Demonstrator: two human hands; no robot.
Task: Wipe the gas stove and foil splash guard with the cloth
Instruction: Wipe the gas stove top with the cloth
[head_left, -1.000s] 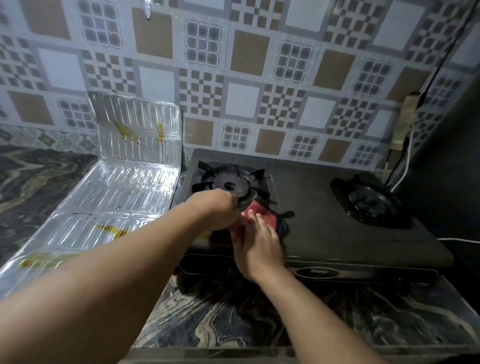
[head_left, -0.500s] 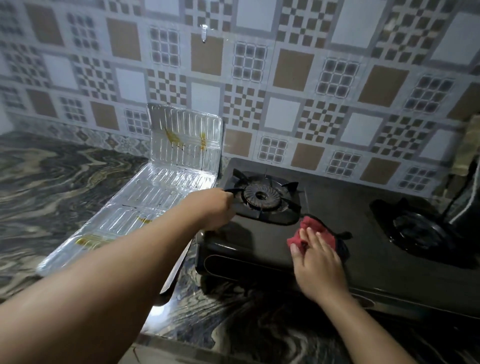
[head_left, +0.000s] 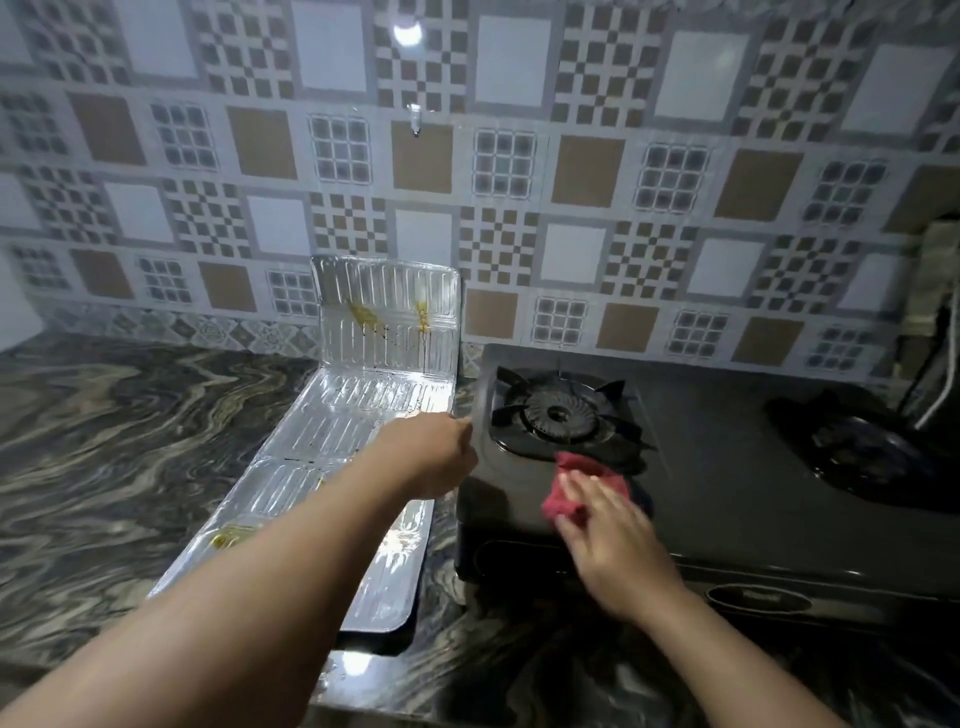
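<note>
A black two-burner gas stove (head_left: 727, 467) stands on the marbled counter against the tiled wall. My right hand (head_left: 608, 530) presses a red cloth (head_left: 571, 480) flat on the stove top, just in front of the left burner (head_left: 558, 415). My left hand (head_left: 431, 452) grips the stove's left edge beside that burner, its fingers hidden behind the knuckles. The foil splash guard (head_left: 353, 452) lies left of the stove, its far panel propped up against the wall, with yellow grease stains on it.
The right burner (head_left: 862, 452) sits at the stove's far right, with cables (head_left: 930, 364) hanging behind it. The dark marbled counter (head_left: 114, 441) stretches to the left. A small hook (head_left: 414, 117) sticks out of the tiled wall.
My view has swung left and up. The right hand with the cloth has slid a little left along the stove front. The left hand has stayed at the stove's left edge.
</note>
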